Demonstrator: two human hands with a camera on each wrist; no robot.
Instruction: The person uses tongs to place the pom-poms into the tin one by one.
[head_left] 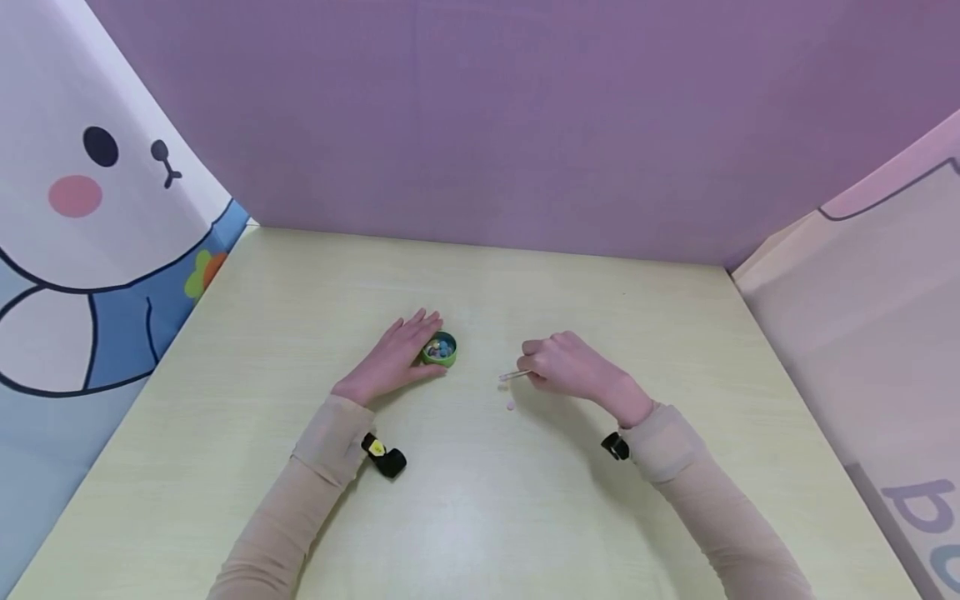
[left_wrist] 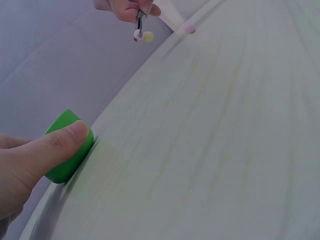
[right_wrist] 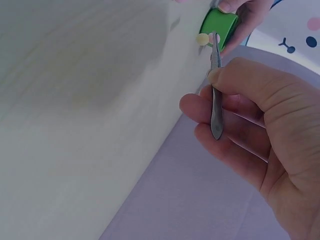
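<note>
A small round green tub [head_left: 444, 362] stands on the table, with several small blue, white and yellowish pieces inside. My left hand [head_left: 393, 354] holds it from the left, thumb along the near side and fingers along the far side. To the right, my right hand [head_left: 573, 367] pinches metal tweezers [right_wrist: 216, 100], whose tips point left toward the tub. At those tips shows a pale pink ball [left_wrist: 137, 35], with a yellow ball [left_wrist: 148, 36] right beside it. A pink ball [head_left: 511, 406] lies on the table just below the tweezers.
The pale wood-grain table [head_left: 450, 517] spreads under both arms. A purple panel [head_left: 480, 125] rises along its back edge. Printed panels stand at both sides, the left one [head_left: 45, 333] showing a cartoon animal. Both wrists wear small black straps with cameras.
</note>
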